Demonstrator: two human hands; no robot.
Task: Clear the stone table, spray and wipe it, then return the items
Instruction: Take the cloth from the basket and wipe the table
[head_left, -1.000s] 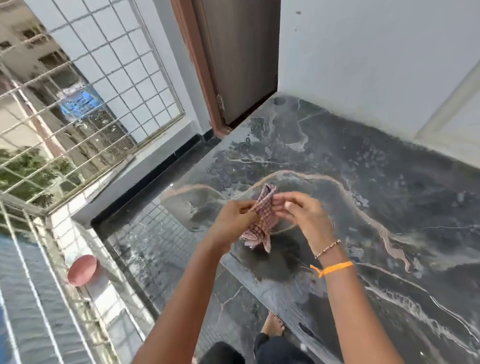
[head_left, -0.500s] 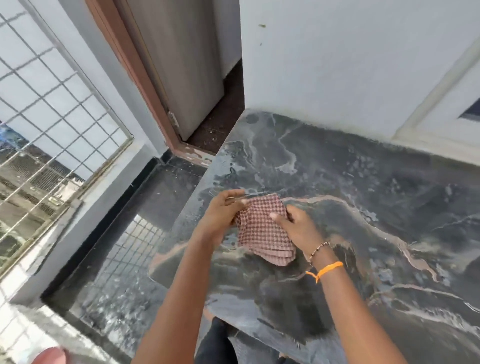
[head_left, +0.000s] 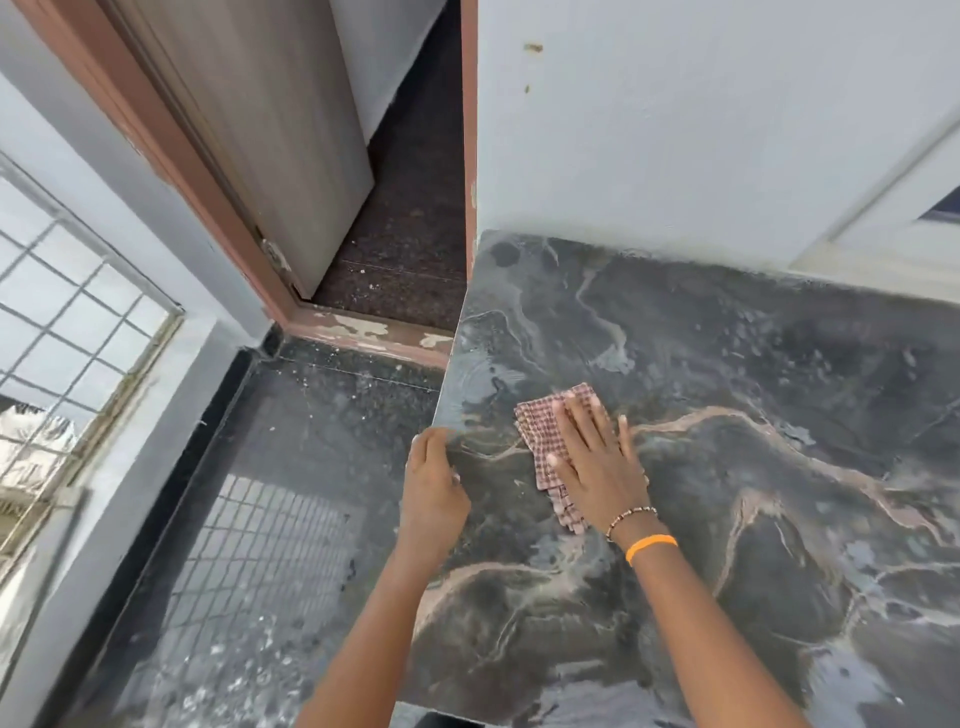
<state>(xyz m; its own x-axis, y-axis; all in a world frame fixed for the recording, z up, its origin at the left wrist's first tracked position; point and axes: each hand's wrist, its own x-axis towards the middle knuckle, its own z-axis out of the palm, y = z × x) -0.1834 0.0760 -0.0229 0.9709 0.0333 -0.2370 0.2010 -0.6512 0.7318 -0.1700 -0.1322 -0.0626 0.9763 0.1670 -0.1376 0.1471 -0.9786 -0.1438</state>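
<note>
No readable text, label, brand, number or sign anywhere: none on cloth (head_left: 553, 436), surface (head_left: 753, 415), door (head_left: 270, 130) or wall (head_left: 675, 119).

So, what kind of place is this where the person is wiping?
Probably a home balcony or a utility ledge just outside a door. A metal window grille stands on the left, an open door leads indoors, and the right hand presses a checked cloth on a dark stone table built against the wall.

Folded cloth (head_left: 550, 441) lies on the stone table (head_left: 753, 467) near its left edge, under the right hand (head_left: 597, 467). Left hand (head_left: 431, 488) rests on that edge. Doorway (head_left: 405, 208) lies behind-left of the table.
</note>
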